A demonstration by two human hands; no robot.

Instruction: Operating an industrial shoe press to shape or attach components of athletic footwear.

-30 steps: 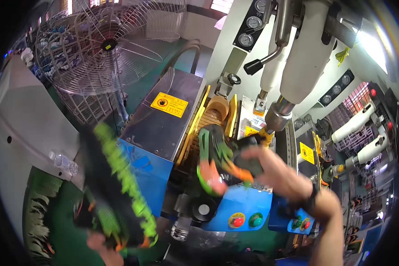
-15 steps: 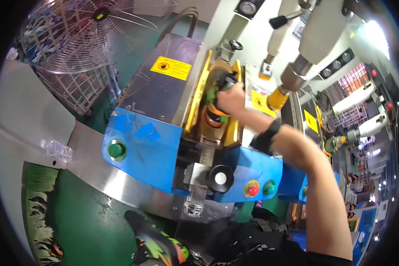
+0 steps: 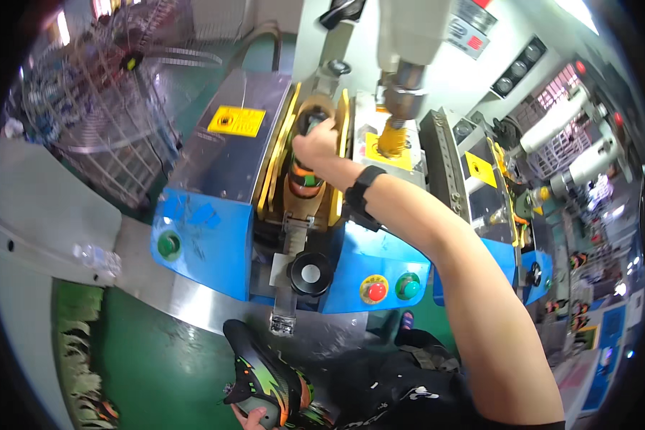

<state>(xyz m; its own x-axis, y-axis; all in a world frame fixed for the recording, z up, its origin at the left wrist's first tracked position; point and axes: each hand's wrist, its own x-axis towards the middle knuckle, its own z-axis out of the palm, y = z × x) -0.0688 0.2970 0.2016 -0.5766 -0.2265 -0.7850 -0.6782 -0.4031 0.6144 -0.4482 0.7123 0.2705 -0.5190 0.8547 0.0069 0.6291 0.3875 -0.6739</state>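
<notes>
My right hand (image 3: 315, 145) reaches into the blue machine's cradle, fingers closed at the collar of a shoe (image 3: 307, 185). That shoe lies lengthwise between two yellow side pads (image 3: 337, 161); its orange and green end shows below my hand, and the rest is partly covered. At the lower edge, my left hand (image 3: 252, 417) grips a second shoe (image 3: 265, 373), black and grey with green and orange patches. Only a few left fingers show. A black band (image 3: 364, 188) circles my right wrist.
A white press arm with a yellow tip (image 3: 393, 137) hangs right of the cradle. On the blue front panels sit a red button (image 3: 375, 290) and green buttons (image 3: 408, 287). A black knob (image 3: 311, 274) juts out below the cradle. A wire fan (image 3: 132, 64) and plastic bottle (image 3: 97, 259) stand left.
The view has shifted, so the machine appears further left. The second shoe has risen further into view, with my left hand now showing on it. My right hand stays at the shoe in the cradle.
</notes>
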